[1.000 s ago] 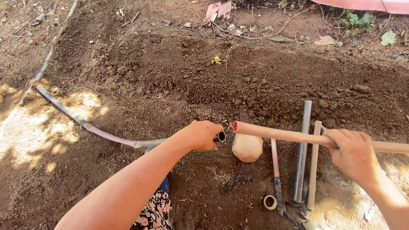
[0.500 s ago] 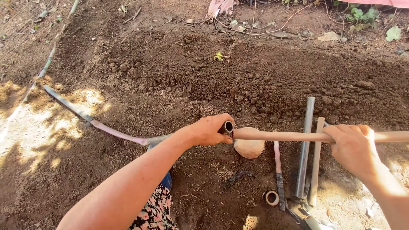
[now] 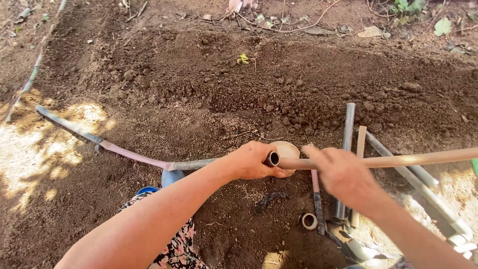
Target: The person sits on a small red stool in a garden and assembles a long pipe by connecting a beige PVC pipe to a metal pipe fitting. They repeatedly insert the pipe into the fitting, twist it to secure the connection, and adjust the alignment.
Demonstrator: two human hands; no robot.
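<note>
Down on the dug-over brown soil bed (image 3: 308, 74), the person's left hand (image 3: 251, 160) is curled shut around the dark open end of a long grey-and-pinkish flexible hose (image 3: 124, 153) that snakes away to the left across the dirt. Right against that end sits the tip of a long, straight tan pipe (image 3: 413, 159), which runs off to the right edge of view at about the same level as the hands. The right hand (image 3: 343, 177) lies over this pipe partway along, fingers loosely bent; it is blurred, so I cannot tell whether it truly grips the pipe or only rests on it. The pipe looks rigid and light, likely smooth enough to slip in a dusty palm, so a hold close to the joining end, as well as farther back, would seem best to keep it from wagging. The hose seems soft and bendy, needing a firm grip right at its mouth. Just behind the hands a rounded pale clay pot (image 3: 288, 149) peeps out. Several grey and tan pipe lengths (image 3: 348, 149) lie on the ground near the right hand, with a small pale ring-shaped fitting (image 3: 309, 220) beside them. A tiny green seedling (image 3: 242, 59) stands farther up the bed.
</note>
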